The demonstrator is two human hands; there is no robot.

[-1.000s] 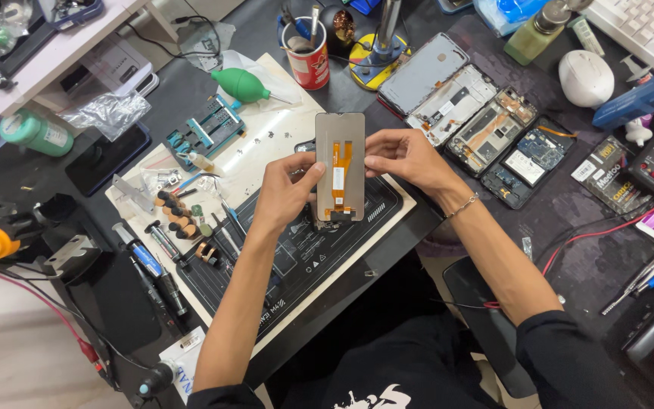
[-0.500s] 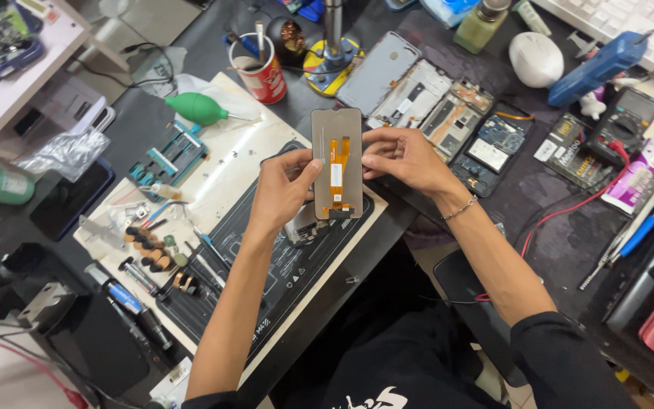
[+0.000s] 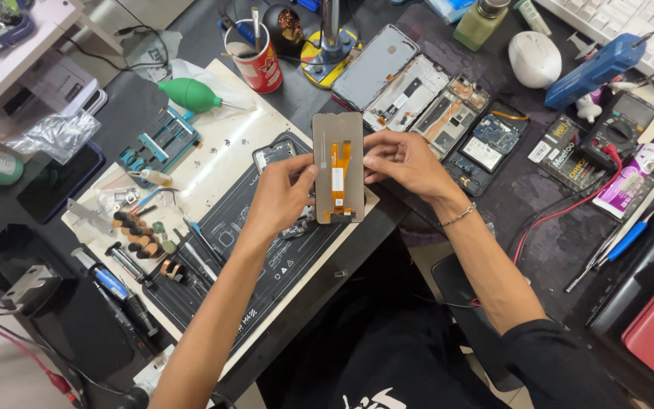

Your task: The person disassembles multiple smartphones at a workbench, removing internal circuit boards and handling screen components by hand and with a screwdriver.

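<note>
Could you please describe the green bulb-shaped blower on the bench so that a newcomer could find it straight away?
Start at the pale repair mat in the middle of the bench, where the two hands hold a phone screen panel. Go to the mat's far left corner, just left of the red tool cup. The green blower lies there on its side, the only rounded, bright green rubber bulb with a thin nozzle.

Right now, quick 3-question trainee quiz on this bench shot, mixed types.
1. True or false: both hands hold the phone screen panel above the work mat.
2. What colour is the flex cable on the panel's back? A) orange B) blue C) white
3. Which hand's fingers pinch the panel's edge nearest the opened phones?

Key: 1 true. 2 A. 3 the right hand; the left hand takes the opposite edge.
</note>
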